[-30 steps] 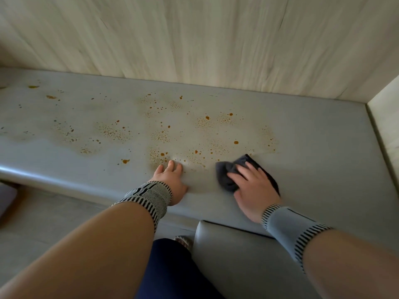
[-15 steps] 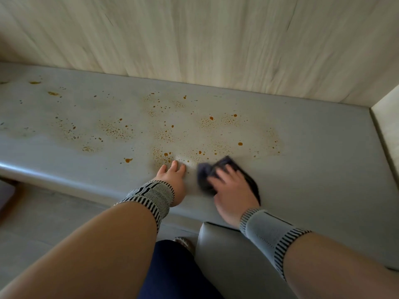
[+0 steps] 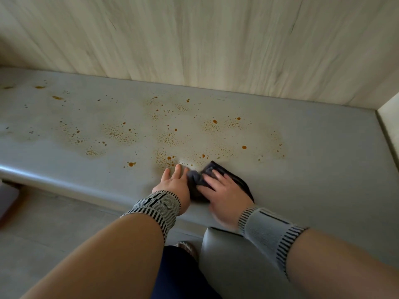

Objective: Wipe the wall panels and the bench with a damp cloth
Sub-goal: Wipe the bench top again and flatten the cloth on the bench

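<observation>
One dark cloth, bunched and lying on the grey bench near its front edge, just right of the left hand and touching it. Right hand laid flat on top, fingers straight and spread, pressing rather than pinching. Left hand also flat, fingers relaxed and slightly apart, braced on the bare seat, holding nothing.

Soft and limp by the look of it; likely light, a little heavier for being damp, and apt to fold or ride up under a push. Best taken with a wide palm over the thickest bunched part (the left lobe), so the loose corner trailing right does not drag free. Slick seat, probably, so little resistance to sliding.

Counted: one cloth, two hands, two striped wristbands, one bench seat, pale wood-grain wall panels behind plus one at the right end. Brown spatter spots too many to count, scattered left and beyond the cloth, unwiped.
</observation>
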